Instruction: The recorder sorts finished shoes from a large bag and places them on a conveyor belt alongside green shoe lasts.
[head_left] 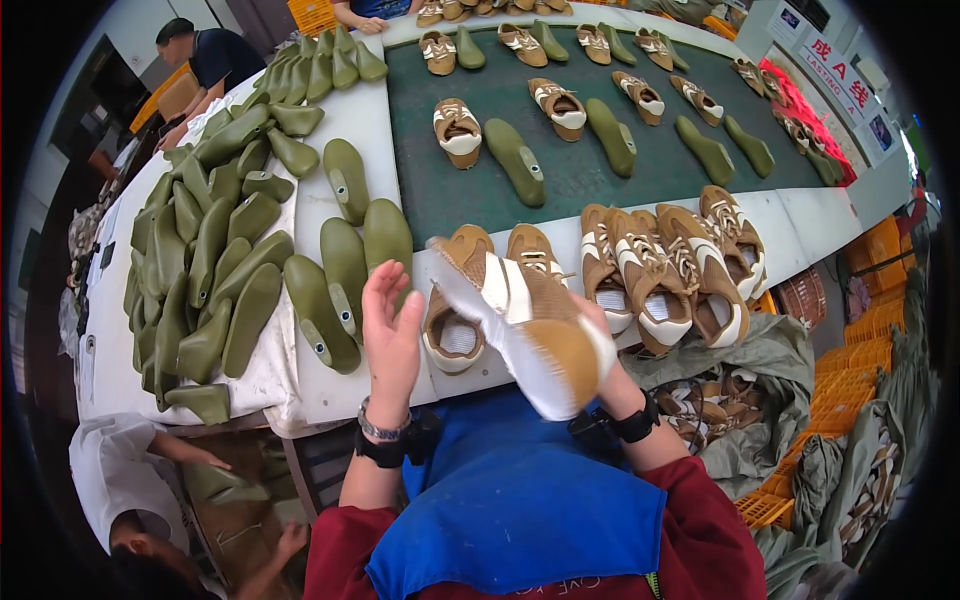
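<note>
A brown sneaker (535, 315) with white stripes and a pale sole is tilted in the air before me, its sole partly toward me. My right hand (617, 385) is closed on its heel end, with most of the fingers hidden behind the shoe. Just left of its toe, my left hand (390, 325) is raised, fingers stretched and thumb apart, holding nothing. Below the held shoe, another brown sneaker (457, 335) rests on the white table edge. Several green shoe lasts (325, 310) lie right beside my left hand.
A pile of green lasts (215, 240) covers the left table. Sneakers and lasts stand in rows on the green conveyor belt (430, 110). More sneakers (680, 265) line the near edge at right. Orange crates (850, 375) stand at right. A co-worker (130, 470) bends at lower left.
</note>
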